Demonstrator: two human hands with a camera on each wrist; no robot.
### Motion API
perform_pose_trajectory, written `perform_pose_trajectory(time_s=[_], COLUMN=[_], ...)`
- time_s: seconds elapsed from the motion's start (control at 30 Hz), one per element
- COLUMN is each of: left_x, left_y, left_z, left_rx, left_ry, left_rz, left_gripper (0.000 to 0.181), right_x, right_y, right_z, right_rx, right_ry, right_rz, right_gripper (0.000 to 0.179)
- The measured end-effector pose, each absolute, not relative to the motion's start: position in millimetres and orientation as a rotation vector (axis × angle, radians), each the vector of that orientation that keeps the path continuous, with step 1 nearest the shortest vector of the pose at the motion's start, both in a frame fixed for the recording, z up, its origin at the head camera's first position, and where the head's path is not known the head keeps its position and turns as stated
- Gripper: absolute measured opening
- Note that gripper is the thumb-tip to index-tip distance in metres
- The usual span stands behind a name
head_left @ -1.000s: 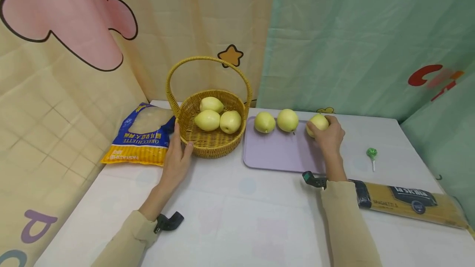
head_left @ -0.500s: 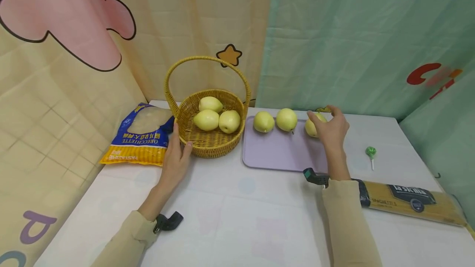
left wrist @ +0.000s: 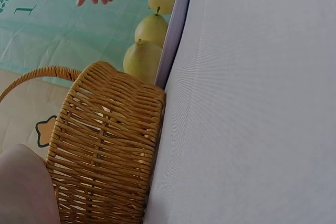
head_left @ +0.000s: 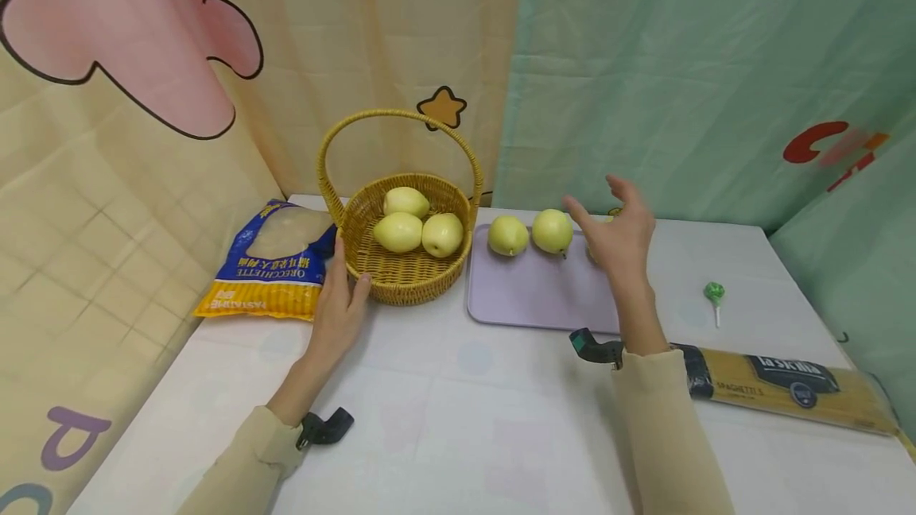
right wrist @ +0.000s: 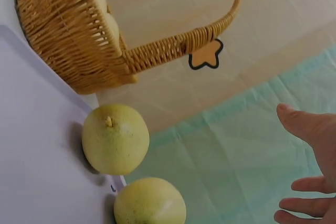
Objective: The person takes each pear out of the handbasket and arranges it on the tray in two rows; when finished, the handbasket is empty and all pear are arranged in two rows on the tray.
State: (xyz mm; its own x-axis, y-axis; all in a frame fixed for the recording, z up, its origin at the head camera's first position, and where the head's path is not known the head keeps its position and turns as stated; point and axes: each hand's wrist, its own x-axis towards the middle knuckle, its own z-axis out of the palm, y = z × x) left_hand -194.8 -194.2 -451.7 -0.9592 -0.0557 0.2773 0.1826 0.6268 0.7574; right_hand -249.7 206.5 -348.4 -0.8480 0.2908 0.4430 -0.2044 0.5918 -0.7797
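Observation:
My left hand (head_left: 339, 312) rests against the left front side of a yellow wicker basket (head_left: 411, 292), its fingers and thumb spread along the wall. Three pale yellow-green pears (head_left: 398, 232) lie inside the basket. To its right, a lilac tray (head_left: 544, 296) holds a pear (head_left: 508, 236) at its left back, a second pear (head_left: 553, 231) beside that one, and a third mostly hidden behind my right hand (head_left: 621, 237). That hand hovers over the tray's right end with thumb and fingers apart and nothing between them; the right wrist view shows its spread fingers (right wrist: 307, 205) clear of the pears.
A blue and orange orecchiette bag (head_left: 272, 265) lies left of the basket, close to my left hand. On the right are a green lollipop (head_left: 715, 292) and a long spaghetti pack (head_left: 794, 388) near my right forearm. Curtains (head_left: 644, 86) hang behind the table.
My right hand has let go of the right-hand pear, leaving it on the tray, then risen and shifted slightly left. My left hand stays at the basket.

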Motion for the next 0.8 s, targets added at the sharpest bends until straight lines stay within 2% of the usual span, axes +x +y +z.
perform_pose_trajectory(time_s=[0.37, 0.8], left_x=[-195.3, -193.9], left_y=[-194.7, -194.4], left_z=[-453.4, -451.4], left_rx=[-0.101, -0.099], left_ry=[-2.572, -2.582], left_rz=[-1.253, -1.252], left_gripper=[0.076, 0.076], right_x=[-238.2, -226.0], right_y=[168.0, 116.1], right_z=[-340.3, -355.3], right_rx=[0.119, 0.361], right_ry=[-2.321, -2.347], right_rz=[1.263, 1.227], right_gripper=[0.083, 0.088])
